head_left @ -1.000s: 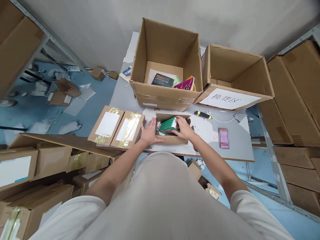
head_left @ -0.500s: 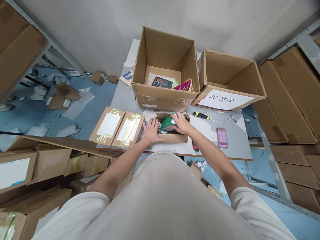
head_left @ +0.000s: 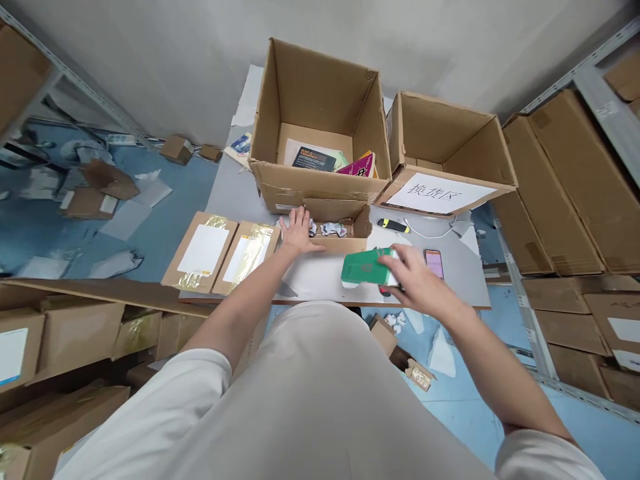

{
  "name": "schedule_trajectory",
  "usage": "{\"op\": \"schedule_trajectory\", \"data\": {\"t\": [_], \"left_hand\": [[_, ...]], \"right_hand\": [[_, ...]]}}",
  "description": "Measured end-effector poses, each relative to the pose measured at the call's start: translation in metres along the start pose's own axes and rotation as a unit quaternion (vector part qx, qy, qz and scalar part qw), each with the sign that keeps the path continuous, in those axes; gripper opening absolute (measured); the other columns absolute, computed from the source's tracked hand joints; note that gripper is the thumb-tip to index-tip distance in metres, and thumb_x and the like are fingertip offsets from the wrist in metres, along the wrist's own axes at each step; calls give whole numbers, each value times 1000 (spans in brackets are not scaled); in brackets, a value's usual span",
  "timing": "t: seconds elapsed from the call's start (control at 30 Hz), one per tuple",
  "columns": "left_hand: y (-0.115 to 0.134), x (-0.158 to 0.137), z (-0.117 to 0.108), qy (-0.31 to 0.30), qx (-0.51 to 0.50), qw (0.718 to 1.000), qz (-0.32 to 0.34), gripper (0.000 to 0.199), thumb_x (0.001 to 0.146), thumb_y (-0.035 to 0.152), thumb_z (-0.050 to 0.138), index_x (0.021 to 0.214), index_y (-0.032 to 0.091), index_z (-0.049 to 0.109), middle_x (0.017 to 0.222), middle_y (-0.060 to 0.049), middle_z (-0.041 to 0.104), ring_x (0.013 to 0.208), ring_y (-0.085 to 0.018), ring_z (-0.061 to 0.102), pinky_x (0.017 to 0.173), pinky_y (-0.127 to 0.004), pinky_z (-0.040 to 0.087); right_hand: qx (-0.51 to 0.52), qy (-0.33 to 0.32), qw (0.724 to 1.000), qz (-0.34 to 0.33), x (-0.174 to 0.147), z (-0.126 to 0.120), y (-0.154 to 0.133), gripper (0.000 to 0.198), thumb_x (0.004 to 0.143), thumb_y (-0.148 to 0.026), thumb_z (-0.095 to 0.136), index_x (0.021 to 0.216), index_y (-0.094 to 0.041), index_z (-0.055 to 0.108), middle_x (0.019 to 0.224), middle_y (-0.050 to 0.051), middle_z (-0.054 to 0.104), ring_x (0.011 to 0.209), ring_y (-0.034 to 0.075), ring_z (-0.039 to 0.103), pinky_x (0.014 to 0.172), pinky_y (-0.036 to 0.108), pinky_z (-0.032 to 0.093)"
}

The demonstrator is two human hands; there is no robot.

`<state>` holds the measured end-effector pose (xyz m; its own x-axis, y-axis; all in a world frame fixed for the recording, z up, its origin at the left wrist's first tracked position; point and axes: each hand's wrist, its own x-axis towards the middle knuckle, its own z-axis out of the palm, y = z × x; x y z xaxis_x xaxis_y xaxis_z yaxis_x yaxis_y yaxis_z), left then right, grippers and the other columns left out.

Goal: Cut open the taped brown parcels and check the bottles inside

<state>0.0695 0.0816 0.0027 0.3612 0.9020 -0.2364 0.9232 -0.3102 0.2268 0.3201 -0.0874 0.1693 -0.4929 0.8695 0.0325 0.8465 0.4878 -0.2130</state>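
My right hand (head_left: 411, 272) grips the white end of a green box (head_left: 364, 268), held above the front of the table. My left hand (head_left: 299, 233) rests with its fingers spread on the left end of a small open cardboard box (head_left: 345, 244). Crumpled paper (head_left: 333, 229) lies inside that box. Just under the green box, partly hidden by it and my right hand, a small red item (head_left: 384, 291) shows.
Two taped parcels (head_left: 199, 251) lie left of the small box. Behind it stand a large carton (head_left: 320, 185) holding books and another carton (head_left: 445, 193) with a handwritten label. A yellow-black cutter (head_left: 393, 225), a white cable (head_left: 430, 233) and a phone (head_left: 434, 264) lie on the right.
My right hand has lifted the green box out of the small cardboard box and moved it right and towards me. The small box has shifted away from me, my left hand still on it.
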Motion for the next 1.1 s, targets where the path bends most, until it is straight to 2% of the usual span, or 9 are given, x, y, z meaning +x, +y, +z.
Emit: {"op": "schedule_trajectory", "data": {"t": [0.1, 0.2, 0.3, 0.37, 0.47, 0.57, 0.73, 0.87, 1.1], "left_hand": [[-1, -6, -9, 30, 7, 999, 37, 116, 63, 74, 59, 149, 11, 15, 158, -16, 2, 143, -41, -8, 109, -66, -5], [2, -39, -5, 72, -21, 995, 73, 91, 76, 61, 54, 147, 12, 23, 158, -15, 7, 145, -37, -3, 110, -65, -7], [12, -81, 14, 79, -107, 979, 155, 73, 83, 46, 49, 146, 15, 28, 156, -13, 20, 145, -30, 12, 117, -54, 8], [20, -99, 31, 32, -191, 959, 205, 85, 79, 47, 57, 148, 14, 20, 153, -14, 28, 142, -26, 26, 116, -44, 24], [33, -104, 51, -2, -288, 941, 178, 112, 67, 52, 71, 149, 11, 7, 150, -18, 31, 136, -27, 37, 110, -39, 36], [40, -95, 57, -3, -326, 934, 149, 110, 66, 55, 73, 148, 13, 13, 144, -17, 41, 132, -28, 43, 107, -39, 39], [43, -92, 53, 25, -336, 928, 158, 86, 69, 54, 71, 138, 17, 36, 134, -14, 51, 124, -28, 49, 104, -40, 41], [44, -96, 53, 62, -362, 914, 171, 80, 72, 51, 69, 137, 16, 37, 130, -15, 51, 121, -29, 51, 101, -44, 43], [44, -97, 61, 96, -418, 878, 211, 59, 84, 39, 55, 136, 15, 38, 132, -18, 48, 124, -28, 47, 104, -45, 40]], "right_hand": [[-2, -66, 998, -12, 9, 51, -3, 43, 85, -27, 55, 127, -19, 46, 125, 18, 41, 112, 33, 42, 89, 49, 46], [-6, -111, 994, -24, 28, 102, -2, 42, 84, -19, 55, 125, -18, 49, 125, 18, 44, 111, 32, 42, 88, 47, 47], [1, -127, 991, -31, 45, 137, -2, 45, 83, -15, 56, 127, -21, 48, 125, 17, 45, 112, 31, 43, 87, 46, 48], [30, -122, 992, -31, 51, 148, 0, 56, 82, -17, 59, 135, -21, 41, 126, 17, 45, 114, 31, 44, 89, 47, 48], [110, -93, 989, -29, 49, 153, 9, 82, 79, -27, 66, 147, -20, 21, 136, 19, 38, 125, 34, 38, 96, 50, 45], [195, -44, 980, 2, 36, 151, 21, 92, 77, -38, 68, 149, -21, 13, 147, 20, 24, 137, 35, 27, 105, 53, 38], [306, 20, 945, 110, 16, 156, 21, 70, 83, -49, 58, 143, -26, 31, 141, 16, 35, 131, 31, 38, 92, 48, 50], [342, 63, 927, 144, 17, 162, 9, 69, 81, -45, 60, 142, -26, 32, 136, 15, 39, 124, 30, 44, 83, 45, 56], [339, 67, 924, 162, 17, 155, 10, 54, 83, -25, 48, 137, -23, 41, 134, 13, 44, 121, 25, 48, 86, 41, 56]]}}
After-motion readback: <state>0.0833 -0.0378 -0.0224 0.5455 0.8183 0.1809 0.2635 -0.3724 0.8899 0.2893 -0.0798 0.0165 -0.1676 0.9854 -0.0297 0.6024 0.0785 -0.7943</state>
